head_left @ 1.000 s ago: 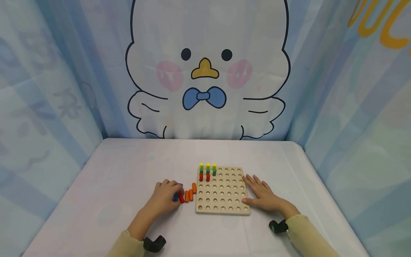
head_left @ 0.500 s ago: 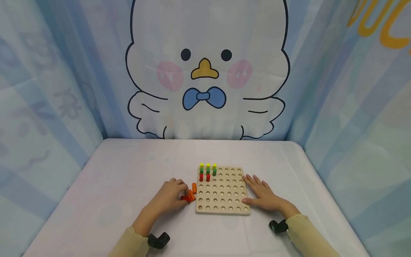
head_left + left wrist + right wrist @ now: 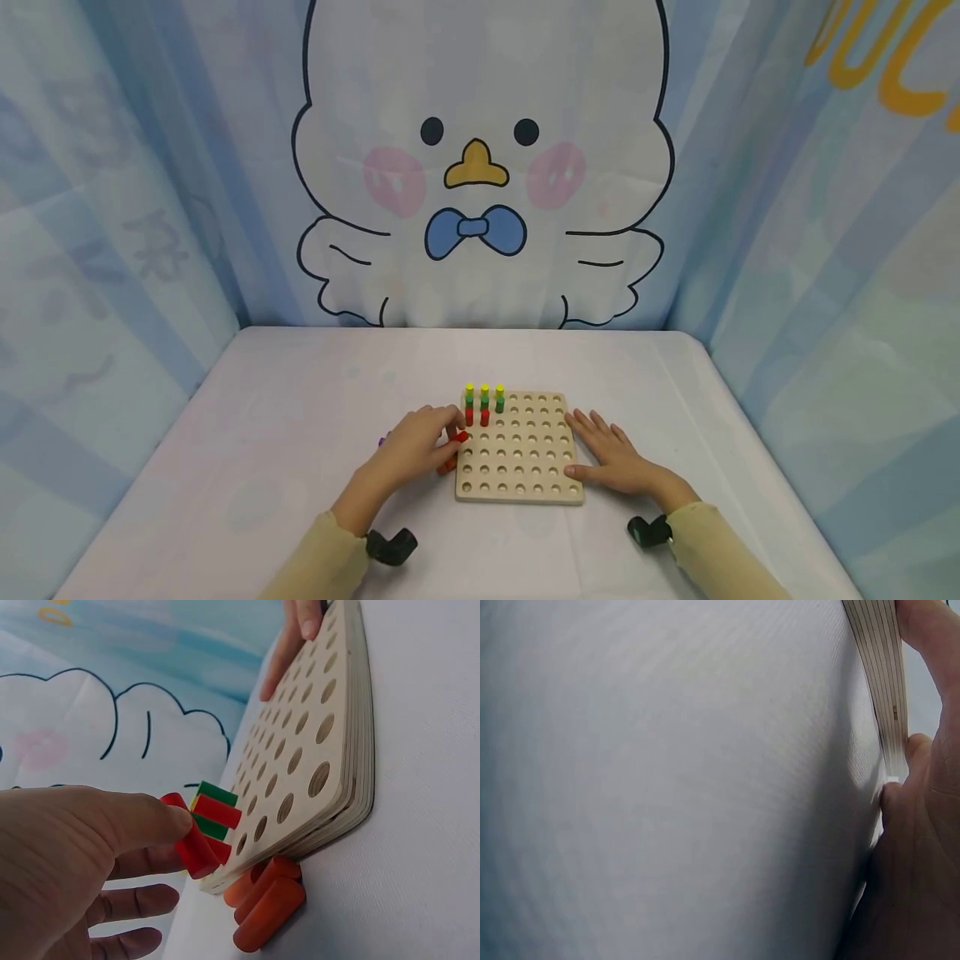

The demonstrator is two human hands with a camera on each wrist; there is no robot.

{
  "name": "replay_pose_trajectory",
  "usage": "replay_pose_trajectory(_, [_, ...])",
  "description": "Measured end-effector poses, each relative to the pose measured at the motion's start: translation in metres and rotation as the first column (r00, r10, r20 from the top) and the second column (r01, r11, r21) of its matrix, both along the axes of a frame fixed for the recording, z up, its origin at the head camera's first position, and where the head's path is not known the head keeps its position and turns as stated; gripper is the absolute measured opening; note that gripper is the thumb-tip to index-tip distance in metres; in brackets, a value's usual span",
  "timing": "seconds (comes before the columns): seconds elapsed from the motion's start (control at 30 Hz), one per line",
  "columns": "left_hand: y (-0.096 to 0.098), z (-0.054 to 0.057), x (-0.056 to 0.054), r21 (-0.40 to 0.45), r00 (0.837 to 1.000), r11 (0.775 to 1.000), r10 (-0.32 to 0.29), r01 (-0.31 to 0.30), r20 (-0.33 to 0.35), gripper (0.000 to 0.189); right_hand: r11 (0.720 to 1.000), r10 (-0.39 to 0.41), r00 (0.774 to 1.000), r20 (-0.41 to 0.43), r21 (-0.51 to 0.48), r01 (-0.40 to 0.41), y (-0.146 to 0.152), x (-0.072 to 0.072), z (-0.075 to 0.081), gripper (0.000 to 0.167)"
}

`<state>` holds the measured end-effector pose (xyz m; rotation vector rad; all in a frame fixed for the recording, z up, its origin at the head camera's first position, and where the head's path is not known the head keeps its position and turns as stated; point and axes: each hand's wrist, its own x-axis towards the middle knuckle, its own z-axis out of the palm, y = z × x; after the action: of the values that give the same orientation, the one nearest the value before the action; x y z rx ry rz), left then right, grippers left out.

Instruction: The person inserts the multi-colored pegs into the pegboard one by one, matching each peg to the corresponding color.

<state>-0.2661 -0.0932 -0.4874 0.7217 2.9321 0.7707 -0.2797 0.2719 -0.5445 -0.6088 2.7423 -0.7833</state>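
Note:
Between thumb and finger, my left hand [image 3: 412, 442] pinches a red peg [image 3: 196, 844], held tilted at the left edge of the wooden pegboard [image 3: 517, 495]. Yellow pegs [image 3: 484, 389] stand in the board's back left holes. Green pegs [image 3: 500, 405] stand in front of them, then two red pegs [image 3: 484, 418]. My right hand [image 3: 618, 458] lies with straight fingers against the board's right edge. In the right wrist view its fingers touch the layered side of the board [image 3: 881, 675].
Several orange pegs [image 3: 270, 913] lie on the table beside the board's near left side. A bit of something purple [image 3: 382, 440] shows behind the left hand. A white cloth [image 3: 225, 500] covers the table, and printed curtains [image 3: 480, 275] enclose it.
My left hand has taken a red peg from among the loose pegs on the table and moved right and away, up to the board's left edge. My right hand stays in place.

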Motion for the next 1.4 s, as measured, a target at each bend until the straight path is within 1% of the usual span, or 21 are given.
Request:
replay_pose_trajectory(0.13, [0.005,0.002,-0.002,0.004,0.999,1.0,-0.03,0.03,-0.016,0.026,1.0,0.0,1.0,0.003,0.003,0.0,-0.001,0.001,0.003,0.095])
replay_pose_trajectory(0.27, [0.011,0.001,-0.005,0.0,0.999,0.999,-0.037,0.037,-0.023,0.024,1.0,0.005,1.0,0.018,0.017,-0.005,-0.002,0.004,0.01,0.095])
replay_pose_trajectory(0.33, [0.014,0.001,-0.006,0.005,0.999,1.0,-0.03,0.03,-0.024,0.021,1.0,0.008,1.0,0.025,0.025,-0.009,-0.003,0.004,0.012,0.095])
replay_pose_trajectory(0.6, [0.024,-0.001,-0.013,0.019,0.998,1.0,-0.01,0.011,-0.064,0.018,1.0,0.013,1.0,0.019,0.028,-0.013,-0.002,0.004,0.01,0.094])
replay_pose_trajectory(0.8, [0.03,0.0,-0.018,0.024,0.991,1.0,-0.012,0.016,-0.13,0.017,1.0,0.015,1.0,0.017,0.025,-0.015,-0.002,0.004,0.01,0.094])
replay_pose_trajectory(1.03, [0.039,-0.003,-0.024,0.06,0.983,0.998,0.033,-0.022,-0.18,0.015,0.999,0.015,1.0,0.021,0.028,-0.015,-0.001,0.003,0.01,0.094])
replay_pose_trajectory(1.17, [0.045,-0.004,-0.027,0.091,0.983,0.995,0.048,-0.032,-0.178,0.016,1.0,0.024,1.0,0.01,0.0,-0.024,-0.001,0.003,0.01,0.094])
replay_pose_trajectory(1.27, [0.05,-0.004,-0.029,0.081,0.982,0.996,0.055,-0.041,-0.18,0.016,0.999,0.032,0.999,-0.003,-0.016,-0.032,0.0,0.004,0.009,0.094])
replay_pose_trajectory(1.4, [0.055,-0.007,-0.031,0.032,0.977,0.998,0.058,-0.053,-0.207,0.016,0.999,0.028,1.0,-0.009,-0.018,-0.029,0.001,0.003,0.007,0.094])
